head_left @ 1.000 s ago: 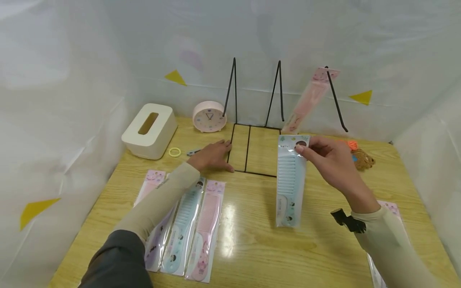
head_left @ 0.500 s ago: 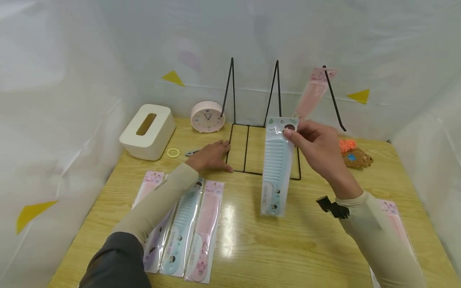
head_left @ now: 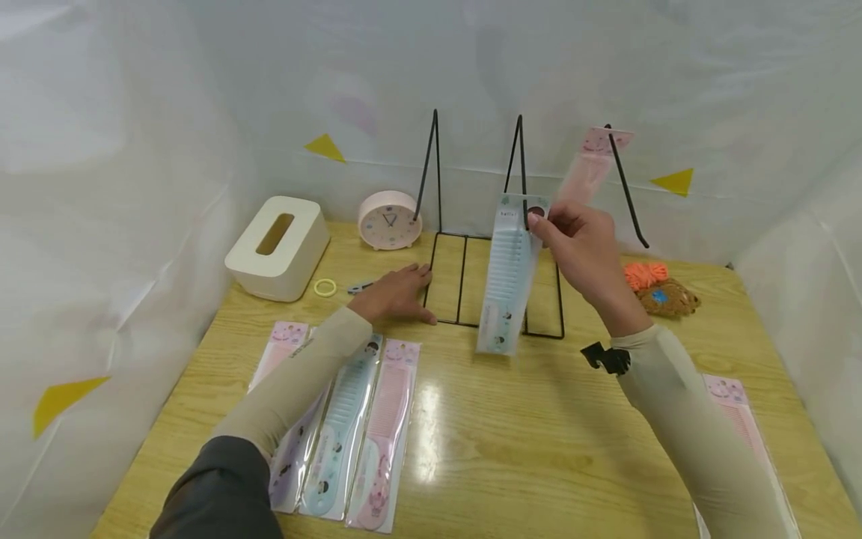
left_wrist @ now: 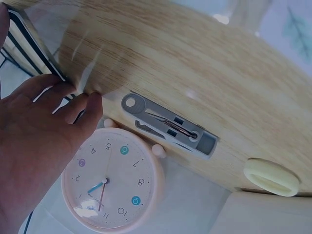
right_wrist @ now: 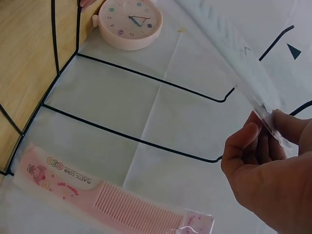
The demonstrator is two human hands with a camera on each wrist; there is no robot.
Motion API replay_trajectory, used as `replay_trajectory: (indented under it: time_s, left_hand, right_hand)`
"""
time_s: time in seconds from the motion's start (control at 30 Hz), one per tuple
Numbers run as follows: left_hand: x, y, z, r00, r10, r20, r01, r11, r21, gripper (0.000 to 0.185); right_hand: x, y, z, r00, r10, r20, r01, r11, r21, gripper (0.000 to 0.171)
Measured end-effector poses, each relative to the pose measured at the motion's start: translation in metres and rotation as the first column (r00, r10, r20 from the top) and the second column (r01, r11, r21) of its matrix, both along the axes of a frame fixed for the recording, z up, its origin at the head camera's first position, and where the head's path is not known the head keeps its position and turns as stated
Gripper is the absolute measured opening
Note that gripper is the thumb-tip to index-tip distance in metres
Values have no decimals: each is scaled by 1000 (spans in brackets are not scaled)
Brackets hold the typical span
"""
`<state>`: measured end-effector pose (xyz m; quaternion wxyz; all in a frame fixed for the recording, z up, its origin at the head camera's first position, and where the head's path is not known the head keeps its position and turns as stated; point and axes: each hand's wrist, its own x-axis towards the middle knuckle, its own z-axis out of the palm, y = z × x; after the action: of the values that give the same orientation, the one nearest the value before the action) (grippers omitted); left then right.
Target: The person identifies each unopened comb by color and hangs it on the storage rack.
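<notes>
My right hand (head_left: 541, 218) pinches the top of a packaged blue comb (head_left: 506, 281), which hangs tilted in the air with its top right at the middle hook of the black wire rack (head_left: 521, 161). In the right wrist view my fingers (right_wrist: 246, 139) squeeze the clear package edge (right_wrist: 246, 80). A packaged pink comb (head_left: 587, 174) hangs on the right hook. My left hand (head_left: 423, 292) lies flat on the table, fingertips against the left edge of the rack's base (head_left: 429, 296).
Several packaged combs (head_left: 343, 423) lie at the front left, another pink one (head_left: 737, 415) at the front right. A tissue box (head_left: 277, 247), pink clock (head_left: 389, 218), yellow ring (head_left: 326, 287) and nail clipper (head_left: 359, 285) sit back left. Orange and brown hair ties (head_left: 656, 288) lie right of the rack.
My right hand has lifted the blue comb off the table and carried it up and left to the rack's middle hook. The left hand has stayed put.
</notes>
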<state>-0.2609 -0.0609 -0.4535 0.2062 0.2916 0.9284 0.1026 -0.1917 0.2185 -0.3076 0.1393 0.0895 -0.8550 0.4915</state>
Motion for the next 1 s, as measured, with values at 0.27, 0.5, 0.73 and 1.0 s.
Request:
replay_trajectory:
  time_s: [0.27, 0.5, 0.73, 1.0]
  left_hand:
    - [1, 0, 1, 1000, 2, -3, -2, 1000, 2, 104]
    - [4, 2, -5, 1000, 14, 4, -14, 1000, 7, 104]
    - [7, 9, -6, 1000, -1, -2, 1, 1000, -2, 103]
    - [3, 16, -5, 1000, -5, -19, 4, 1000, -4, 102]
  right_hand:
    - [-57, -2, -2, 999, -52, -15, 50, 994, -102, 27]
    - [-93, -2, -8, 995, -103, 9, 103, 974, -201, 20]
    - [-108, 4, -8, 987, -153, 40, 158, 968, -193, 20]
    - [-98, 18, -8, 987, -115, 115, 128, 986, -108, 32]
